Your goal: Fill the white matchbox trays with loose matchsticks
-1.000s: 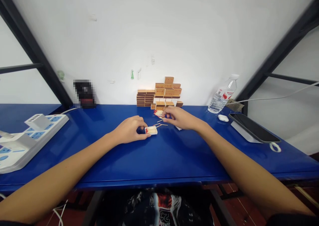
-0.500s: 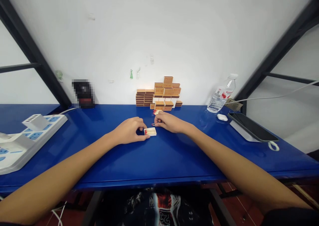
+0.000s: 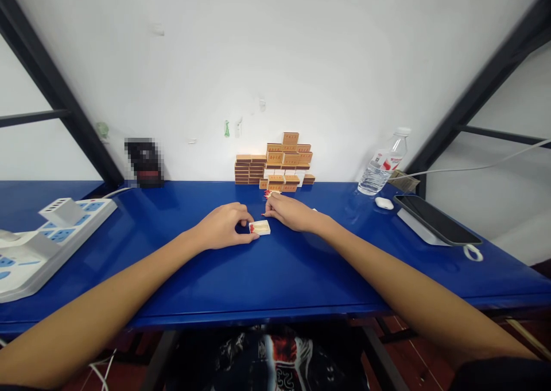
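Observation:
My left hand [image 3: 227,225] pinches the left end of a small white matchbox tray [image 3: 265,228] lying on the blue table. Red-headed matches [image 3: 257,228] lie inside that tray. To its right, my right hand [image 3: 290,211] is closed, fingertips down near the tabletop. A match [image 3: 263,215] shows only its red head at those fingertips; the rest of it is hidden. Behind the right hand lies a pile of loose matches [image 3: 269,194], partly covered by the fingers.
Matchboxes [image 3: 290,158] stand stacked against the wall. On the right are a water bottle [image 3: 381,164], a white earphone case [image 3: 384,203] and a phone [image 3: 437,219]. A power strip [image 3: 64,230] with plugs takes up the left side of the blue table [image 3: 206,287].
My right hand has shifted slightly and its fingers have closed further over the match, so less of it shows. My left hand and the tray have stayed in place.

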A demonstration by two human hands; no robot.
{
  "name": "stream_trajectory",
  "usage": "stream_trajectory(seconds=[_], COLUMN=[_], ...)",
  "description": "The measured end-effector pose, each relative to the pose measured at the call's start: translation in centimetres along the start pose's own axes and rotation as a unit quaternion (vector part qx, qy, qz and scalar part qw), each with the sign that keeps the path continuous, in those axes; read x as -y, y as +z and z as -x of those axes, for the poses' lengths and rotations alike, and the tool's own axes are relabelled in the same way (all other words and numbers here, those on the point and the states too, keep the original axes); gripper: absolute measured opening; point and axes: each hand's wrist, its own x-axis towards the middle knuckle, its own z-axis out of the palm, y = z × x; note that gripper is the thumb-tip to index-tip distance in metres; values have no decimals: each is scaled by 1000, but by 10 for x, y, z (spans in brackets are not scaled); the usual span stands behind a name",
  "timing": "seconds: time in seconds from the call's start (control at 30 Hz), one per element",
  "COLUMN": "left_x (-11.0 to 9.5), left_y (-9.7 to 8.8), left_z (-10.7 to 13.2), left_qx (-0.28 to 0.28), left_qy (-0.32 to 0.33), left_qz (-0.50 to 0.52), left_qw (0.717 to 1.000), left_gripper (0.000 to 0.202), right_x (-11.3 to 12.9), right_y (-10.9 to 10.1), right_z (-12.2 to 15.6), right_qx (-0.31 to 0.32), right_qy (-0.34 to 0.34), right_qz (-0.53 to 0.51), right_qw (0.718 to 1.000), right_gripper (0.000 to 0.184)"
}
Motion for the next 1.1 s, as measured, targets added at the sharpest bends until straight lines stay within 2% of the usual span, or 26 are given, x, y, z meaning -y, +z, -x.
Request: stream_trajectory(seconds=[0.33, 0.6, 0.77, 0.9, 1.1], left_x=[2, 2, 1, 1, 3], left_y=[2, 2, 1, 1, 2], left_z=[0, 0, 0, 0, 0], left_qx=[-9, -7, -7, -7, -6], left_qy=[-5, -2, -5, -4, 1], left_qz=[-4, -6, -6, -11, -22], left_qw=[1000, 1000, 1000, 1000, 1000], left_gripper=[30, 30, 29, 28, 29], right_x=[1, 4, 3, 14, 40], right_y=[-10, -1, -6, -12, -4], right_z=[4, 2, 3, 8, 12], right_qx=[-38, -4, -1, -25, -29], right_qy=[38, 36, 31, 11, -37], right_qz=[-28, -6, -12, -55, -66], right_qw=[998, 999, 999, 998, 997], right_gripper=[14, 14, 15, 17, 10])
